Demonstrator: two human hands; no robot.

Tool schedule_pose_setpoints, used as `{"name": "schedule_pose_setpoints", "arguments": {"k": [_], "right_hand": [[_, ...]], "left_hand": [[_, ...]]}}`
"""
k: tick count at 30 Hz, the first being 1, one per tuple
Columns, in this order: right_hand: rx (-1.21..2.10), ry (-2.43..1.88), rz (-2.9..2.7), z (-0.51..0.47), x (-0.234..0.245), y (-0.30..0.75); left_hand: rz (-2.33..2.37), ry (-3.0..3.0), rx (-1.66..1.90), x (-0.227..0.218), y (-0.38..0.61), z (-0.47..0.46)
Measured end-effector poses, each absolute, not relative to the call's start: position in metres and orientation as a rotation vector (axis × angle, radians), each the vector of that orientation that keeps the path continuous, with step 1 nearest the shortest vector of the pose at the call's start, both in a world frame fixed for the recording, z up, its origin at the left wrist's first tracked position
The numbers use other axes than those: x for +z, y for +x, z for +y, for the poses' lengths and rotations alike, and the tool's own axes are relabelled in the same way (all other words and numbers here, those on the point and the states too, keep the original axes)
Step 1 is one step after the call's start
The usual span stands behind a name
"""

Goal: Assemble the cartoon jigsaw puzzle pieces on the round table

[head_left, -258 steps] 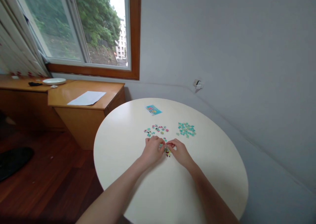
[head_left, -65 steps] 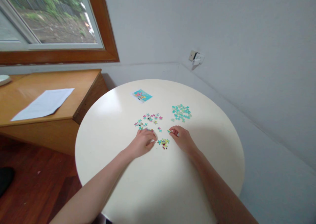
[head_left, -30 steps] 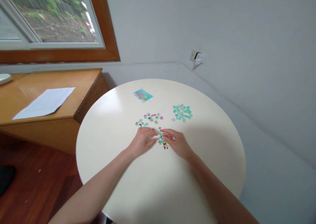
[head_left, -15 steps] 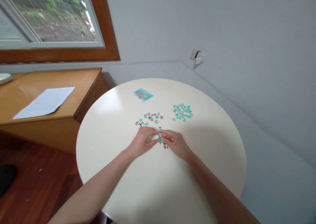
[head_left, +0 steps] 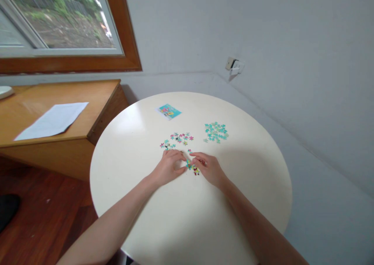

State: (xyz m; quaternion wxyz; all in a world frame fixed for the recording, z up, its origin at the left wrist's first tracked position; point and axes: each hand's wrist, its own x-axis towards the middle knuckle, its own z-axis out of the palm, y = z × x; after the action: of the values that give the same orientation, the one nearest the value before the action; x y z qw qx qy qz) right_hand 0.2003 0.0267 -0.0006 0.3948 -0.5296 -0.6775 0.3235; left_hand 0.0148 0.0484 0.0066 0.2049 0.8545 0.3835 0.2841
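My left hand and my right hand meet at a small joined cluster of jigsaw pieces, yellow and teal, on the round cream table. Both hands have their fingers curled and pinched at the cluster's sides. A loose group of pink and teal pieces lies just beyond my left hand. A separate heap of teal pieces lies beyond my right hand. A small picture card rests near the table's far edge.
A wooden cabinet stands to the left with a white sheet of paper on it and a white plate at the far left. A window is above it. A wall socket sits on the grey wall.
Over the last two seconds my right hand moved left from beside the cluster onto it with a piece. My left hand stays by the cluster. In the last half second little has shifted.
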Motion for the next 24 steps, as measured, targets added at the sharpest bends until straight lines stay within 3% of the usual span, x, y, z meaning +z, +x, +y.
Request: {"name": "schedule_pose_setpoints", "arguments": {"k": [24], "right_hand": [[0.590, -1.210, -2.001, 0.0290, 0.0024, 0.2013]], "left_hand": [[0.934, 2.415, 0.650, 0.0113, 0.0167, 0.0430]]}}
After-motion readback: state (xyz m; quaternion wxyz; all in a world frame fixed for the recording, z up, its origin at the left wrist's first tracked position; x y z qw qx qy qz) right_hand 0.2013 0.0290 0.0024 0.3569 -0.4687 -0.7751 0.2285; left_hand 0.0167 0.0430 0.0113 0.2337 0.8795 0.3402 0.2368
